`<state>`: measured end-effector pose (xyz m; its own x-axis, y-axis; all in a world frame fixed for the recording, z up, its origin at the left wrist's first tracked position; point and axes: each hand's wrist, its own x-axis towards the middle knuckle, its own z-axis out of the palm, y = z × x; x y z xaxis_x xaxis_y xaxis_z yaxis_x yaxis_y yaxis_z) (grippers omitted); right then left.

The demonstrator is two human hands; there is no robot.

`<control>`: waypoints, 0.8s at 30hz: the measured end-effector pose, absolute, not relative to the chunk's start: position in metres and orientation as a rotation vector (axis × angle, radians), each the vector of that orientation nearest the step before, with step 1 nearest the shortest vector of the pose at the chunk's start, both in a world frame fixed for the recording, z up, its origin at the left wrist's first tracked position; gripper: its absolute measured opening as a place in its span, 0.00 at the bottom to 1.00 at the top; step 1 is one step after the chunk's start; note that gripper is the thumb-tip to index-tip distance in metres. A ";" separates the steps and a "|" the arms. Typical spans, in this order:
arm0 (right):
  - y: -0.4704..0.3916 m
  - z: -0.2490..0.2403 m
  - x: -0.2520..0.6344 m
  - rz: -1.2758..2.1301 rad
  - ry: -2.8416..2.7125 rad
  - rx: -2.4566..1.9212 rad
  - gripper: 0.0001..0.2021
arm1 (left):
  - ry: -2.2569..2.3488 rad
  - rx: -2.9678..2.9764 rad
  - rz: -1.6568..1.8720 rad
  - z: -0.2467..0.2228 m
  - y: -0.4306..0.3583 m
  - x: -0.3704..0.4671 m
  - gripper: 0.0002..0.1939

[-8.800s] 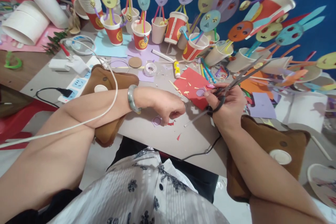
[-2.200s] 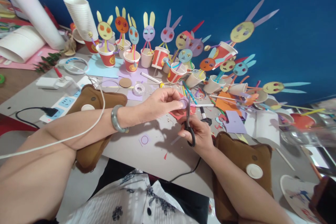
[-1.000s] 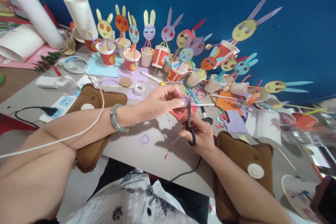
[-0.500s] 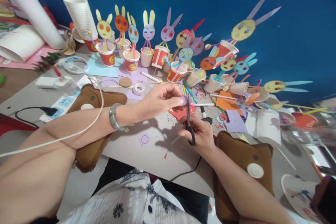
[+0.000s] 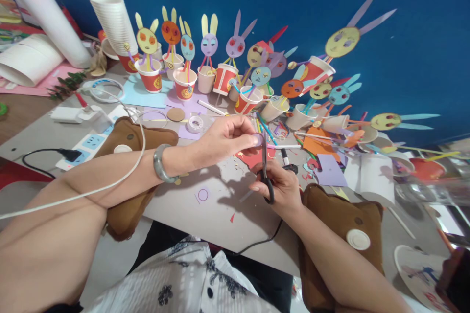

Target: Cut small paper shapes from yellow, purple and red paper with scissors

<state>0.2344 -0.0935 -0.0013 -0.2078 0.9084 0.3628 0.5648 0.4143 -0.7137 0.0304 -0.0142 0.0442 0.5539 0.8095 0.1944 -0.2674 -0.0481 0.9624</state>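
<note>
Between thumb and fingertips, my left hand [image 5: 231,138] pinches a small piece of purple paper [image 5: 259,140], mostly hidden behind the fingers. My right hand [image 5: 281,186] is wrapped round the black handles of a pair of scissors [image 5: 265,171]. The blades point upward and touch or lie right beside the paper's right edge; they look nearly closed. On the table below my left hand lies a purple scrap with a circle drawn on it [image 5: 202,195]. A small red paper scrap [image 5: 232,217] is close by.
Paper cups with rabbit-faced paper figures [image 5: 147,76] stand along the blue wall. A brown cushion [image 5: 341,234] lies under my right forearm and another [image 5: 125,205] under my left. A white cable [image 5: 141,146] crosses my left arm. A power strip [image 5: 90,144] is at left.
Almost nothing differs: the view has shifted very slightly. Both hands keep their places, with the scissors still upright at the paper.
</note>
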 end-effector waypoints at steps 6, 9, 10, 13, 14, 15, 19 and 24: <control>-0.093 0.000 0.235 0.560 -1.892 -1.281 0.23 | 0.531 1.346 0.927 0.045 -0.014 0.030 0.08; -0.093 -0.001 0.235 0.560 -1.895 -1.274 0.22 | 0.543 1.349 0.925 0.045 -0.014 0.029 0.08; -0.093 -0.001 0.235 0.555 -1.895 -1.268 0.22 | 0.549 1.354 0.928 0.045 -0.014 0.029 0.08; -0.093 -0.002 0.235 0.540 -1.890 -1.253 0.22 | 0.559 1.365 0.939 0.045 -0.014 0.029 0.07; -0.093 -0.002 0.235 0.539 -1.889 -1.249 0.21 | 0.558 1.365 0.943 0.045 -0.014 0.029 0.07; -0.093 -0.002 0.234 0.538 -1.889 -1.247 0.21 | 0.557 1.362 0.945 0.045 -0.014 0.030 0.07; -0.093 -0.001 0.234 0.551 -1.890 -1.280 0.22 | 0.546 1.347 0.957 0.046 -0.014 0.030 0.07; -0.094 0.000 0.233 0.549 -1.879 -1.300 0.23 | 0.514 1.342 0.920 0.044 -0.014 0.029 0.08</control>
